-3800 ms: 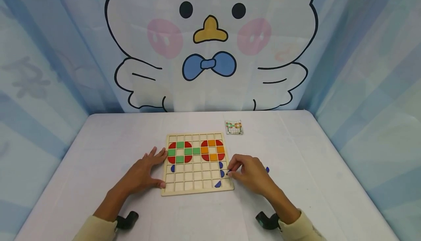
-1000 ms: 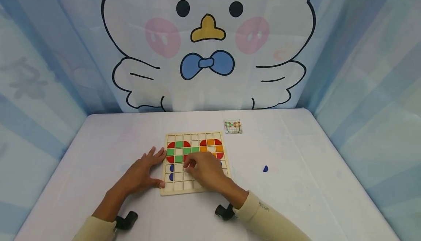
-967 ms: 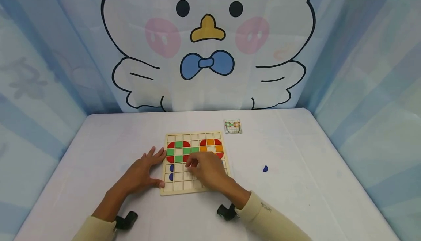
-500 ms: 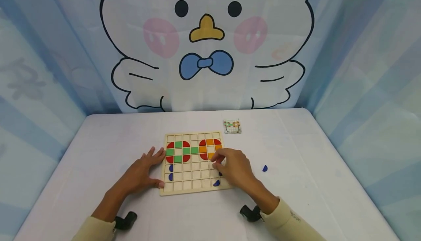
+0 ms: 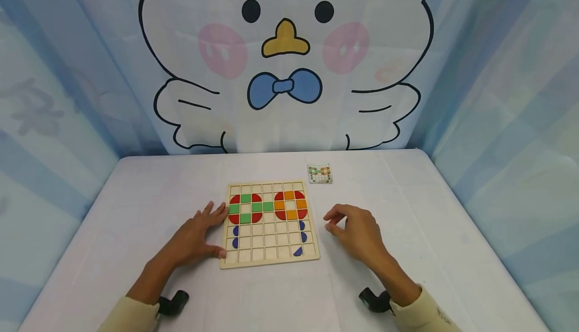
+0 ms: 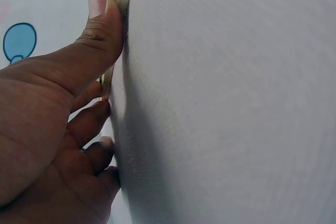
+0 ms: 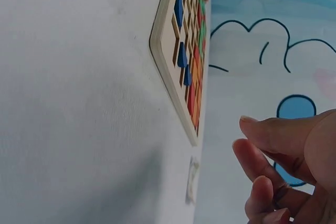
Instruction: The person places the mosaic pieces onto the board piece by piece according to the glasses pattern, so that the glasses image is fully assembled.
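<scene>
A wooden grid board [image 5: 270, 265] lies flat on the table. Red corner pieces, green squares [image 5: 268, 206] and orange squares [image 5: 289, 195] form two ring shapes in its upper rows. Below them sit blue half-round pieces: two at the left, such as the lower left one [image 5: 235, 243], and several at the right, such as the bottom right one [image 5: 298, 252]. My left hand [image 5: 194, 236] touches the board's left edge with spread fingers and thumb. Right of the board hovers my right hand [image 5: 355, 231], thumb and forefinger apart, nothing between them in the right wrist view.
A small pattern card [image 5: 319, 174] lies behind the board's right corner. White cloth covers the table [image 5: 172, 181]. A printed curtain [image 5: 285, 120] stands along the back edge, with more curtain at both sides. Dark wrist cameras [image 5: 174, 303] hang below both wrists.
A second blue piece has appeared at the board's left. My right hand has moved rightward off the board, over where a loose blue piece lay, now hidden. The left hand stays put.
</scene>
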{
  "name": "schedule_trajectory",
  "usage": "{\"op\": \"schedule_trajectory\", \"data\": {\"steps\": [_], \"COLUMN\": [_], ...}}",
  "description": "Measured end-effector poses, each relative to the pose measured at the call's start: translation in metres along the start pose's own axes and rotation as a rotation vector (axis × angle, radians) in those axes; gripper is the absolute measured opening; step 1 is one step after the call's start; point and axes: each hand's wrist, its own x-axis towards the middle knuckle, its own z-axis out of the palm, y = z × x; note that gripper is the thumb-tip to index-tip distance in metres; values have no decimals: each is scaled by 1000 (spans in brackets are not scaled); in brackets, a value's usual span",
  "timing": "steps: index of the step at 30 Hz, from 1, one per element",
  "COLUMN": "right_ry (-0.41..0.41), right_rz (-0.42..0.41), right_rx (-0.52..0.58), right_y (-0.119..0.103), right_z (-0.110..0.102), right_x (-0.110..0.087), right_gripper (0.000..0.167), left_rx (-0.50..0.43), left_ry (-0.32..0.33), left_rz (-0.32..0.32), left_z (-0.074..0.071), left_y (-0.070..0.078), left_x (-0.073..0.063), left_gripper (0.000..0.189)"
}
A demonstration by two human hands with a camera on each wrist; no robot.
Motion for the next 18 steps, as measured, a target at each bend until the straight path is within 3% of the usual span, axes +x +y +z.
{"op": "schedule_trajectory", "data": {"steps": [11, 18], "right_ry": [29, -18], "right_rz": [18, 64], "right_rx": [-26, -76], "right_y": [30, 48], "right_z": [-21, -26], "right_x": [-4, -4], "right_gripper": [26, 34], "left_rx": [6, 15], "left_ry": [5, 8], "left_rz": [6, -4], "left_z": [2, 3], "left_y": [-1, -2], "left_x": [1, 2], "left_gripper": [115, 115]}}
